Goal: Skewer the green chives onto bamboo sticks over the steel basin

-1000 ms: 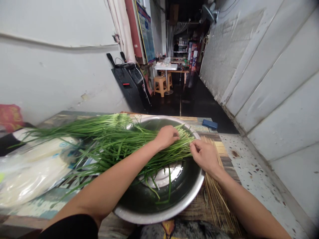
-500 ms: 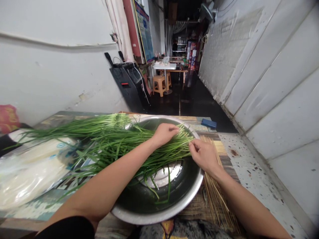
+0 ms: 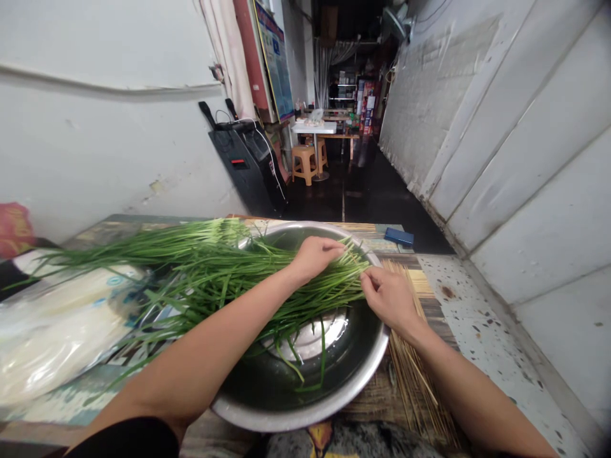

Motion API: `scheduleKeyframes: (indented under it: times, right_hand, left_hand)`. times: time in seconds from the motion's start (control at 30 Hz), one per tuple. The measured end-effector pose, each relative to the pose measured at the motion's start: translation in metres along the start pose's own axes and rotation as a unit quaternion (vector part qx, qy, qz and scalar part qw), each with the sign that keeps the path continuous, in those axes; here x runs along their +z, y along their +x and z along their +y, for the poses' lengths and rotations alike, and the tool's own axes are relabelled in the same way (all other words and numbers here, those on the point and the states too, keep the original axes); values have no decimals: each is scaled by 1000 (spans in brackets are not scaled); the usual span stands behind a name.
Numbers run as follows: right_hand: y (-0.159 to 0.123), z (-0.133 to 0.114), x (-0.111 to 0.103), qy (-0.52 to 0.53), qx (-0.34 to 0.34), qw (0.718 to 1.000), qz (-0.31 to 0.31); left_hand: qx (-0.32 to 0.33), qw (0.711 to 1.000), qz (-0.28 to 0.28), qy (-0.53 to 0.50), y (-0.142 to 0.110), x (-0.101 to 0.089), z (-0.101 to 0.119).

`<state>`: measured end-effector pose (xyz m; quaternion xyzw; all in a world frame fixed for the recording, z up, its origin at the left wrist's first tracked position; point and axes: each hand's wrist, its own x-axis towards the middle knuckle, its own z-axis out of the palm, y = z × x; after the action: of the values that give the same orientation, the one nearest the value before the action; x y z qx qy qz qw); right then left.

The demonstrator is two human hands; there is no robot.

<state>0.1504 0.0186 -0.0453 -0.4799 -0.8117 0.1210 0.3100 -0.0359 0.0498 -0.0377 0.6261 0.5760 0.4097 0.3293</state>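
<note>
A thick bunch of garlic chives (image 3: 224, 273) lies across a metal basin (image 3: 305, 416), its green leaves trailing left and its pale stem ends near the right rim. Over the stems rests my left hand (image 3: 317, 257), fingers closed with thumb and forefinger pinched close to the pale ends. My right hand (image 3: 389, 296) is at the basin's right rim, its fingertips closed on the stem ends of the chives. The exact stems between the fingers are too small to single out. A few loose leaves hang down inside the basin.
Thin bamboo skewers (image 3: 417, 381) lie right of the basin on the wooden table (image 3: 377, 401). A blue box (image 3: 399, 237) sits at the far edge. Plastic-wrapped pale packages (image 3: 67, 331) are at left. Beyond stand a black speaker-like case (image 3: 248, 165) and a stool (image 3: 304, 162).
Almost nothing differs. Both hands keep nearly the same place on the chives, and the view has shifted very slightly.
</note>
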Motion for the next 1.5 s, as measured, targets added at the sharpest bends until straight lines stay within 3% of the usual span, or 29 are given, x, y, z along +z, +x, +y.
scheduleKeyframes:
  times: [0.17, 0.73, 1.03, 1.5]
  right_hand:
    - [0, 0, 0, 5, -2, 1000, 1]
    - [1, 1, 0, -4, -2, 1000, 0]
    - [1, 1, 0, -4, -2, 1000, -3]
    - [1, 1, 0, -11, -4, 1000, -4]
  left_hand:
    - [-8, 999, -27, -17, -2, 0, 4]
    - [-4, 1000, -11, -13, -3, 3, 4]
    - [1, 1000, 25, 4, -2, 5, 0]
    - [3, 1000, 21, 3, -3, 4, 1]
